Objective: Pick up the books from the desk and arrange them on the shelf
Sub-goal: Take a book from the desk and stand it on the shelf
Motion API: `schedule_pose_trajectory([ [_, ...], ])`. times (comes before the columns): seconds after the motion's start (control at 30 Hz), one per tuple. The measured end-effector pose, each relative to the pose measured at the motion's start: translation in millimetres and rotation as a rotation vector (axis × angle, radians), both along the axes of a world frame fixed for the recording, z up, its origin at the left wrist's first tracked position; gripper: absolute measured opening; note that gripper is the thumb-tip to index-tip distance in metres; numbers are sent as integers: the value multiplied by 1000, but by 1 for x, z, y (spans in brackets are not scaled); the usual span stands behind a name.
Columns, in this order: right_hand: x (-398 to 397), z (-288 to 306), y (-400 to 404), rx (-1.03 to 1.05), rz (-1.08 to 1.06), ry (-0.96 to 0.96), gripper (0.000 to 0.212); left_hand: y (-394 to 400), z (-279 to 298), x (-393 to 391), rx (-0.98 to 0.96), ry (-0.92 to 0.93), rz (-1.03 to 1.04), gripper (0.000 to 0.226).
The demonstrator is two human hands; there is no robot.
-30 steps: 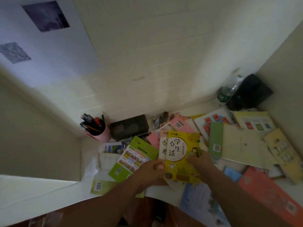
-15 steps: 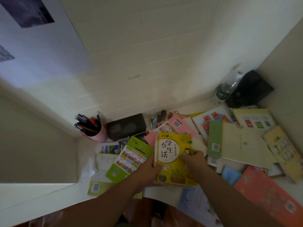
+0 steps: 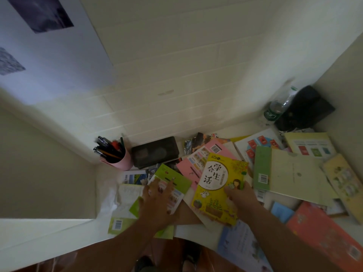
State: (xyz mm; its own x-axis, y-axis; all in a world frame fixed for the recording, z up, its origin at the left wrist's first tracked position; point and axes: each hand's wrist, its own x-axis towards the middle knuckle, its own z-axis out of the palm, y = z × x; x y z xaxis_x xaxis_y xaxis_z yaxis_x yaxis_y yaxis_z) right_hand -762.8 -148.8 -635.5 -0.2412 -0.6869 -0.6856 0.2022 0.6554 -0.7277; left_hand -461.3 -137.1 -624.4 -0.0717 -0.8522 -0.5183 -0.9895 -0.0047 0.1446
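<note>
Scene: a head-worn camera looked down on a white desk strewn with overlapping books, walls close on three sides.
Landmark: a yellow book with large Chinese characters lay tilted near the desk's front edge.
Right hand: gripped the yellow book at its right edge, thumb on the cover; the fingers beneath were hidden.
Left hand: just left of the yellow book, fingers spread and flat on a green book.
Other books: a pink book lay behind the yellow book; a pale green book lay to its right.
Elsewhere: a pink pen cup stood well behind and left.
Handling, judged: thin, light paperbacks with glossy covers, likely bendy and slippery; gripping near the spine would be best.
Shelf: not in view.
</note>
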Motion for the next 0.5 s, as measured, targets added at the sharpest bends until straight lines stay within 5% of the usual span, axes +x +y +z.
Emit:
schedule_pose_trajectory([
  [0.13, -1, -3, 5, -6, 7, -31, 37, -20, 24, 4, 89, 225, 43, 91],
  [0.23, 0, -3, 4, -16, 0, -32, 40, -47, 75, 18, 91, 861, 673, 45],
  [0.3, 2, -1, 4, -23, -5, -14, 40, -57, 98, 34, 270, 1289, 931, 52],
  [0.4, 2, 3, 3, -49, -8, -54, 37, -54, 130, 51, 431, 1592, 937, 64],
  [0.5, 2, 3, 4, -33, -3, -66, 40, -54, 133, 43, 492, 1653, 809, 55],
])
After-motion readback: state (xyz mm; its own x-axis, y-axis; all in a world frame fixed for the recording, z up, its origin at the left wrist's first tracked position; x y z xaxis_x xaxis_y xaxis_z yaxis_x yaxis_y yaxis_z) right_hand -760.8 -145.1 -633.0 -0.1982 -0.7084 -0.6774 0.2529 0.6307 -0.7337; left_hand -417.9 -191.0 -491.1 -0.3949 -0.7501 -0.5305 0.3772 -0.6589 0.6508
